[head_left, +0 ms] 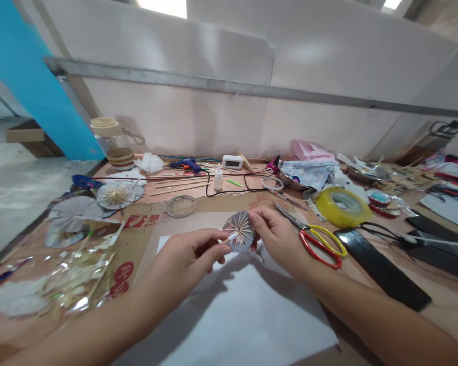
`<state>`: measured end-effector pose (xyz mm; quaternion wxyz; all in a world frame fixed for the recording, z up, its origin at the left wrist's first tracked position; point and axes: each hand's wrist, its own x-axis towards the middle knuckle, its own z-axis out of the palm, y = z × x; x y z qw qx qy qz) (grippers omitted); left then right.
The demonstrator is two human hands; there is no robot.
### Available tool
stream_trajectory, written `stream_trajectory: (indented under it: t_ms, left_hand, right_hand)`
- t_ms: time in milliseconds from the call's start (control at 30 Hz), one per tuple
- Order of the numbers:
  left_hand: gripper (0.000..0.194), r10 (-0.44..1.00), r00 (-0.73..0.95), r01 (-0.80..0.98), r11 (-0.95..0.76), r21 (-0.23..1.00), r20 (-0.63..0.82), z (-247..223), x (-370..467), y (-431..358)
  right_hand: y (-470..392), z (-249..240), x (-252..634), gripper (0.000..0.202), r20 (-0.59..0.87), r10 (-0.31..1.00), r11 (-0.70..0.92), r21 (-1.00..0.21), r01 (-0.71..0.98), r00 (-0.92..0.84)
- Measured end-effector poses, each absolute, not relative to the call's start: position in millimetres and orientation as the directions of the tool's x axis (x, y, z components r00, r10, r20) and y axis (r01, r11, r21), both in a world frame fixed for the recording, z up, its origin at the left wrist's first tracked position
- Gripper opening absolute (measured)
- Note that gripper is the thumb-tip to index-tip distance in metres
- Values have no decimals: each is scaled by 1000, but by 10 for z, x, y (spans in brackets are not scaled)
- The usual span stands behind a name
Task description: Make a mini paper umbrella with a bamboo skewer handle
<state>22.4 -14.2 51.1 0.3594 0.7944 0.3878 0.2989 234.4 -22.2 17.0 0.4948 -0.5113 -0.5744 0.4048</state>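
Note:
A miniature parasol (239, 230) with grey-blue patterned covering and thin pale ribs fanning from its centre is held up in front of me. My right hand (273, 234) pinches its right edge between thumb and fingers. At the parasol's left side, my left hand (202, 249) is closed, thumb and index finger pinching a small white rod-like piece (232, 237) that points at the ribs. Whether this piece is joined to the parasol I cannot tell. Below both hands lies a white paper sheet (229, 315) on cardboard.
Scissors (320, 244) with red and yellow handles lie right, beside a black phone-like slab (383, 267) and yellow tape roll (342, 206). A glue bottle (218, 178), blue glue gun (185, 164) and white digital clock (232, 161) stand behind. Folded parasol covers (76, 213) and plastic bags (80, 274) lie left.

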Motion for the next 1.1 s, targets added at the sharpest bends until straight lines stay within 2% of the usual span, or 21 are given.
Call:
stream_trajectory:
  t_ms: [133,333,433,533,700,967,1100]
  left_hand:
    - [23,850,494,419,-416,807,182,391,218,-91]
    - [19,841,509,418,-427,802,182,331,229,-65]
    - [22,832,522,498,-476,725,188,316,205,-42]
    - [22,806,540,578,-564,590,241,298,163,-15]
    - [25,765,555,620,-642,452,325,287,128,6]
    - [20,771,559,620,-633,463,305,265,145,-14]
    - [22,773,560,623,-630,464,299,253,137,-17]
  right_hand:
    - [-274,135,2300,32,237,970,228,-963,142,50]
    - [-247,-19,2231,29,163,986,162,-985,-64,-15]
    - [-236,-52,2202,31,126,991,120,-986,-115,-44]
    - [-237,-62,2189,20,122,992,120,-985,-123,-8]
    - [-269,-97,2189,14,215,977,215,-975,-63,1]
    - [-330,-164,2219,15,335,941,339,-922,185,-52]
    - [-350,-141,2228,10,438,897,432,-848,306,-53]
